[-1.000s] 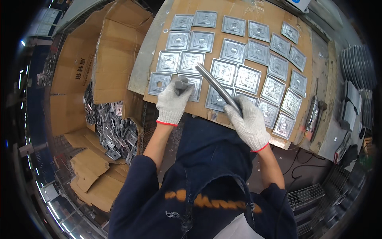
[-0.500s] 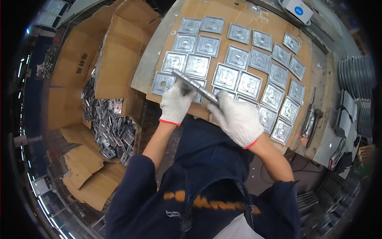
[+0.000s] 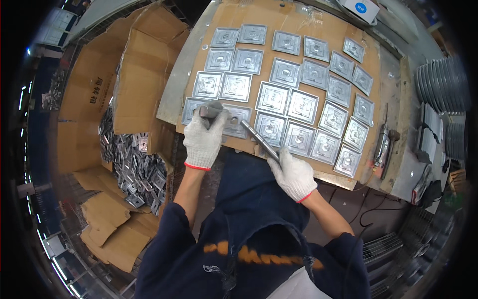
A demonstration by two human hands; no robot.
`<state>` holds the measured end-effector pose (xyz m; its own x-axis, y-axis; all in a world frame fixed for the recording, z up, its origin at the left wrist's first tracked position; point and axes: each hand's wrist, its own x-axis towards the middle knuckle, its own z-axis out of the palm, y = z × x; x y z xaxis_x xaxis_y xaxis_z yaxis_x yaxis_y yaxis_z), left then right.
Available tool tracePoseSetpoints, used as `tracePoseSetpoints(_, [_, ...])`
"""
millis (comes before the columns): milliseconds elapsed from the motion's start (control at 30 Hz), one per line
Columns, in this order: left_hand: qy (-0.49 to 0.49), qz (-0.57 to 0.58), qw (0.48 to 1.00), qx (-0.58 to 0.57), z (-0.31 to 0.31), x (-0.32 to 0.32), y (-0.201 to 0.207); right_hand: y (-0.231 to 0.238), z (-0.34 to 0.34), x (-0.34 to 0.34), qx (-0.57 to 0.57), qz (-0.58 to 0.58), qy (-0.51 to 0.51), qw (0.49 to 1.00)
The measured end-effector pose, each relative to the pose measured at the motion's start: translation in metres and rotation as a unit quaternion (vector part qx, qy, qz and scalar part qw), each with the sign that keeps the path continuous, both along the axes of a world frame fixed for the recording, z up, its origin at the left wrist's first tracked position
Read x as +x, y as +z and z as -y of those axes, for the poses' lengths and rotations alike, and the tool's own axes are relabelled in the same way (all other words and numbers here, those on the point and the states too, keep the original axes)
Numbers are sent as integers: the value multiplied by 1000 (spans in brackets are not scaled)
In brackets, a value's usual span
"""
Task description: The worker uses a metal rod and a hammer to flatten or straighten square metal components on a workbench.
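Observation:
Both my hands wear white knitted gloves with red cuffs. My right hand [image 3: 294, 174] is closed around the lower end of a stepped metal rod [image 3: 261, 141]. The rod slants up to the left, its far tip over a square metal plate [image 3: 236, 113] by the table's front edge. Left of that tip, my left hand [image 3: 203, 142] is raised over the front left plates with its fingers curled together. Grey shows at its fingertips; whether that is a held piece or dirty glove cannot be made out. Several similar plates [image 3: 273, 97] lie face up in rough rows.
Brown cardboard [image 3: 226, 15] covers the tabletop under the plates. On the left stands a large open carton [image 3: 137, 89] with a heap of small metal parts [image 3: 137, 172]. A dark long-handled tool [image 3: 383, 149] lies at the right edge, with stacked round discs [image 3: 438, 84] beyond.
My left hand has come off the rod and moved left and slightly down. My right hand keeps the rod and has lowered it toward the front edge. The view has shifted a little.

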<state>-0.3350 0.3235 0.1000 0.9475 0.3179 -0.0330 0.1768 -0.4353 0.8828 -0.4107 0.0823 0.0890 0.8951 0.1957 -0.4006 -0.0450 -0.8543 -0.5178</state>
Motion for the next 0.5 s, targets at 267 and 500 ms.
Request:
tracePoseSetpoints(267, [12,-13,998,-54,1,4,1,37,20,15,169,-14,-138,976])
tracePoseSetpoints(500, [-106,-81,989,-65,65,-7,-8,18,52,-6,172,13,-238,956])
